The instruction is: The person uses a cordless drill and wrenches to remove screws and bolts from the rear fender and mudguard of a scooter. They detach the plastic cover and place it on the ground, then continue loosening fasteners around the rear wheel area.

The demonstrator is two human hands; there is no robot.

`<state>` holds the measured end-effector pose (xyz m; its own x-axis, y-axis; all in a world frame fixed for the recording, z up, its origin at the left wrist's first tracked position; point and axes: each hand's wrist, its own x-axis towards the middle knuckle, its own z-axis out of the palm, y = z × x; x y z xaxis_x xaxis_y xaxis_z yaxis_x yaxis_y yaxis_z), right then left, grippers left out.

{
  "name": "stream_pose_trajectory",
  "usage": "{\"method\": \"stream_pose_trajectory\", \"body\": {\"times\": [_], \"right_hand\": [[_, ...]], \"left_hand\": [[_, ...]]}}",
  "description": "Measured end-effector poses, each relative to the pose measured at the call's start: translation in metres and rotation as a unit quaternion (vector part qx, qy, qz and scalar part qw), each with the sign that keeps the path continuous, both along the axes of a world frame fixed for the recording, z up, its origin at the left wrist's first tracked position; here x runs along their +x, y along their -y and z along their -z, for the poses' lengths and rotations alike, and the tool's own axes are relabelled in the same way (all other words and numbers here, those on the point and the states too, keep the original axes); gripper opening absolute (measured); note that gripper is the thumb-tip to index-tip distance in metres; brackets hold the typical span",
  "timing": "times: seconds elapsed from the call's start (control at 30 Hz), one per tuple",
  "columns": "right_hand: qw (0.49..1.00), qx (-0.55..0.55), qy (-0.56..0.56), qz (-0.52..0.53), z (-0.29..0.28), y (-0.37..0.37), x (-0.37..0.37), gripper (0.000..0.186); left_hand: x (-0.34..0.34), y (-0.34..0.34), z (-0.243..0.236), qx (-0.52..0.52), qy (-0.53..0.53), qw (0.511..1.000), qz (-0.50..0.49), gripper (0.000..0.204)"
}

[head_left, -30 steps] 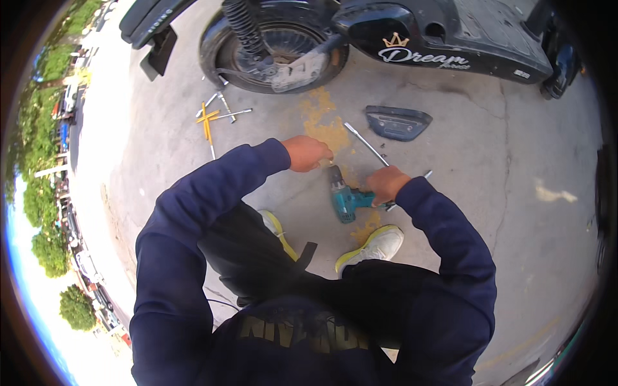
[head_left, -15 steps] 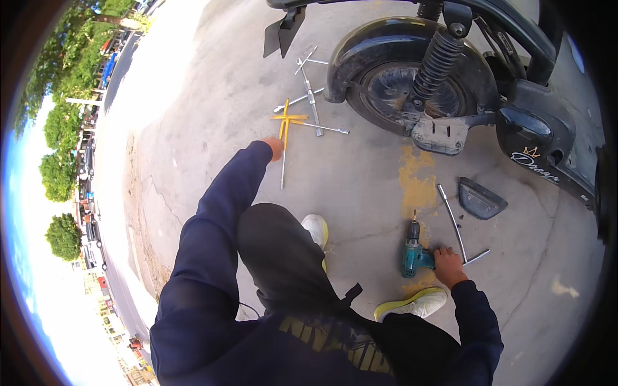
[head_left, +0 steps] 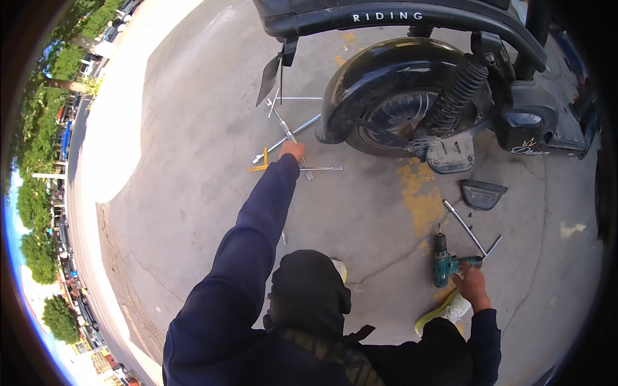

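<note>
My left arm stretches forward to a cluster of silver socket wrenches [head_left: 289, 137] and a wrench with yellow bars [head_left: 265, 156]. My left hand [head_left: 293, 150] lies over their crossing, and its fingers are hidden from above. On the ground to the right, a teal cordless drill [head_left: 441, 265] lies with its bit pointing forward. My right hand [head_left: 473, 286] is closed at its handle from the near side. Just beyond the drill rests an L-shaped silver wrench [head_left: 465, 226].
A dark scooter stands at the far right; its rear wheel [head_left: 396, 122] and footrest [head_left: 450, 156] face me. A black plastic cover [head_left: 481, 194] lies below it, with small dark pieces beside it. My pale shoe [head_left: 454, 312] is close to the drill. Parked vehicles line the road at left.
My left hand has moved forward and right, from beside the yellow wrench onto the wrench crossing. The right hand has shifted along the drill's handle. The view has tilted.
</note>
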<state>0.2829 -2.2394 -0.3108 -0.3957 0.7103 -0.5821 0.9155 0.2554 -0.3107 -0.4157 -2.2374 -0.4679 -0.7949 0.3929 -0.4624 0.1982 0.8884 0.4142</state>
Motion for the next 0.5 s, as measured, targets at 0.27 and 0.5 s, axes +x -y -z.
{"method": "stream_pose_trajectory", "body": {"times": [0.27, 0.5], "right_hand": [[0.975, -0.196, -0.096, -0.029, -0.054, 0.060, -0.095, 0.043], [0.915, -0.356, -0.188, 0.018, -0.083, 0.094, -0.175, 0.042]], "left_hand": [[-0.030, 0.030, -0.015, 0.183, 0.291, 0.938, -0.043, 0.021], [-0.015, 0.040, -0.047, 0.352, 0.055, 0.932, -0.066, 0.027]]}}
